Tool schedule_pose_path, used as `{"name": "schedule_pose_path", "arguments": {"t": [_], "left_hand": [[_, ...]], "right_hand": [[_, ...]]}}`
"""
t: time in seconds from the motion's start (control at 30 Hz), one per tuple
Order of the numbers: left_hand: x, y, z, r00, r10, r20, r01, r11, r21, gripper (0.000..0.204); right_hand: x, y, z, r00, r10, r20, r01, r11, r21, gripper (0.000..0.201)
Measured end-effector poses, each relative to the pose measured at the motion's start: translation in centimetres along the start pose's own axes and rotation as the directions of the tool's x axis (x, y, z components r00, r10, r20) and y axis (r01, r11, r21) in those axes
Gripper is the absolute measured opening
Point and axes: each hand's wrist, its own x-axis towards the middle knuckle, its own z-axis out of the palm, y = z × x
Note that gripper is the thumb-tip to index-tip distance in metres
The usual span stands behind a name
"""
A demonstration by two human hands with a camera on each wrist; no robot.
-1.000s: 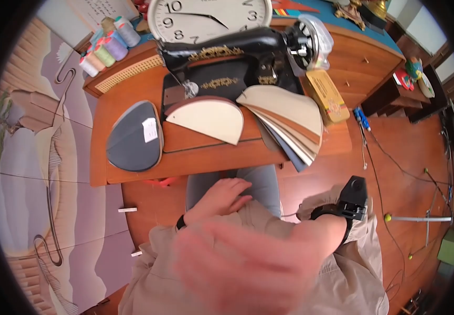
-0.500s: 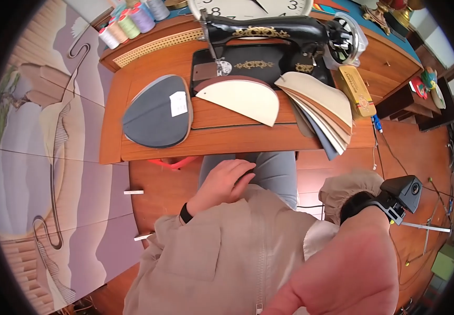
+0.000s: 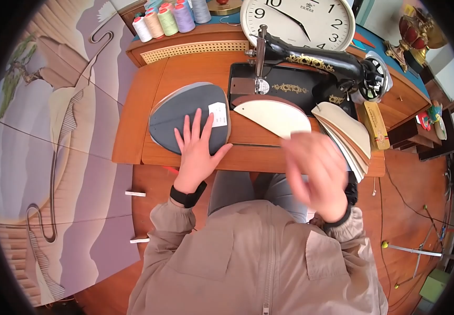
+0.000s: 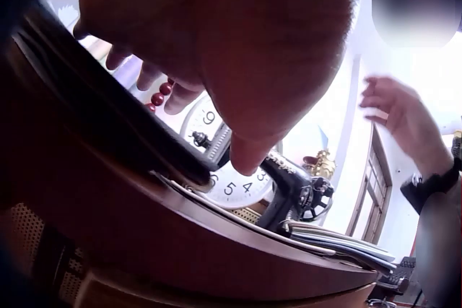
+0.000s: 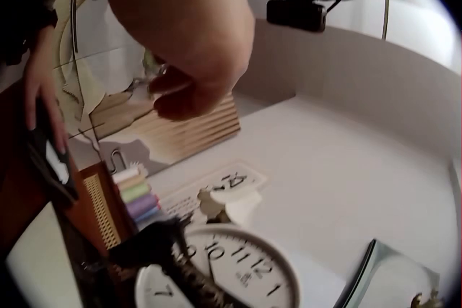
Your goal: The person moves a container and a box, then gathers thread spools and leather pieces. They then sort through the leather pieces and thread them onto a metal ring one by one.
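My left hand [image 3: 197,152] rests with spread fingers on a dark grey rounded panel [image 3: 172,114] bearing a white paper label [image 3: 218,114]. Paler edges of other pieces peek out under that panel. My right hand [image 3: 318,173], blurred, is raised in front of the table edge with loosely bent fingers and nothing visible in them; the left wrist view also shows this hand [image 4: 404,116] in the air. Nearest it lie a cream half-round piece [image 3: 274,116], with a brown one beneath, and a fan of beige, brown, white and dark flat pieces [image 3: 345,126].
Behind the pieces stands a black sewing machine [image 3: 316,60] on a wooden table [image 3: 132,126]. A yellow tin [image 3: 376,126] lies at the right. Thread spools [image 3: 166,22] and a round clock [image 3: 311,16] are at the back. A painted folding screen [image 3: 95,184] stands left; cables [image 3: 381,210] cross the floor.
My left hand has moved from my lap up onto the dark grey panel. The right hand has gone from close before the camera out toward the table. The head view has shifted.
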Motion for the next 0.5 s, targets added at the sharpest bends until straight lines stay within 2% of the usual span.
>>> {"name": "schedule_pose_path", "arguments": {"t": [0.03, 0.07, 0.1, 0.17, 0.27, 0.37, 0.5], "left_hand": [[0.1, -0.9, 0.5, 0.997, -0.054, 0.051, 0.053, 0.998, 0.036, 0.079], [0.3, -1.8, 1.1, 0.997, -0.055, 0.058, 0.051, 0.997, 0.059, 0.081], [0.4, -1.9, 1.1, 0.997, -0.049, 0.054, 0.046, 0.998, 0.053, 0.081], [0.7, -1.8, 1.2, 0.993, -0.070, 0.097, 0.054, 0.987, 0.153, 0.079], [0.8, -1.7, 1.4, 0.993, -0.074, 0.091, 0.057, 0.982, 0.178, 0.079], [0.8, -1.7, 1.6, 0.995, -0.064, 0.070, 0.049, 0.980, 0.195, 0.078], [0.8, -1.4, 1.5, 0.996, -0.059, 0.065, 0.045, 0.978, 0.202, 0.078]], "right_hand": [[-0.5, 1.6, 1.8, 0.985, 0.169, 0.036, -0.168, 0.985, -0.025, 0.024], [-2.2, 3.7, 3.3, 0.968, 0.241, 0.069, -0.235, 0.968, -0.084, 0.019], [-3.6, 5.3, 4.2, 0.969, 0.240, 0.066, -0.233, 0.968, -0.093, 0.019], [-5.8, 8.1, 5.3, 0.893, 0.443, 0.078, -0.426, 0.889, -0.166, 0.020], [-8.2, 11.2, 6.5, 0.878, 0.479, 0.002, -0.469, 0.860, -0.199, 0.021], [-9.3, 12.8, 7.8, 0.876, 0.482, 0.002, -0.459, 0.835, -0.304, 0.023], [-9.3, 13.4, 8.3, 0.830, 0.557, 0.014, -0.528, 0.795, -0.298, 0.032]]}}
